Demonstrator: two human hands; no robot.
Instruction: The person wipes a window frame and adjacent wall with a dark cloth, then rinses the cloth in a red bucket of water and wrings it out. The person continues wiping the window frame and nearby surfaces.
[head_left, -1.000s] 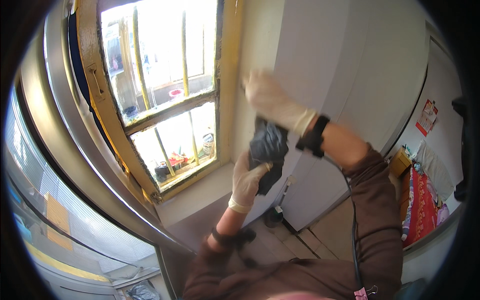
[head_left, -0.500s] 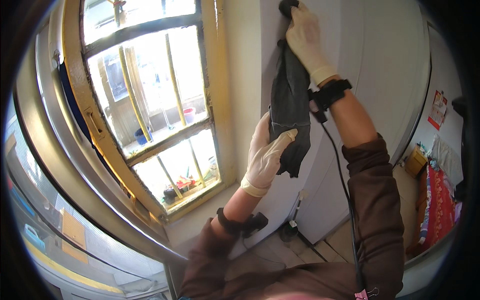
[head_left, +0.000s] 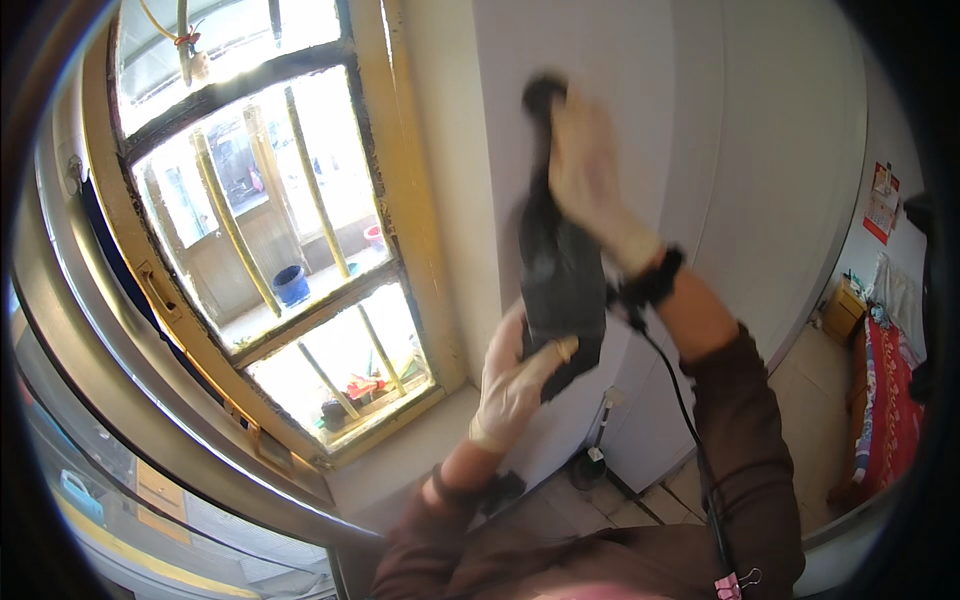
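A long dark grey cloth (head_left: 563,285), sock-like in shape, hangs in front of the pale wall panel between my two gloved hands. My left hand (head_left: 512,385), in a thin whitish glove, grips its lower part, thumb across the front and the other fingers behind. Higher up, my right hand (head_left: 590,165), gloved alike and smeared by motion, is closed on the bunched upper part. A dark rounded end of the cloth sticks out past its fingers. Each wrist wears a black strap.
A yellow-framed window (head_left: 265,200) with bars is on the left. A black cable (head_left: 690,420) runs along my right sleeve. At the right are a red patterned bedspread (head_left: 890,400) and a small wooden cabinet (head_left: 843,308). A dark round-based object (head_left: 590,468) is on the tiled floor.
My right hand has come down and slightly left with the cloth's upper end. My left hand has lowered a little, still gripping the cloth. The view has shifted slightly.
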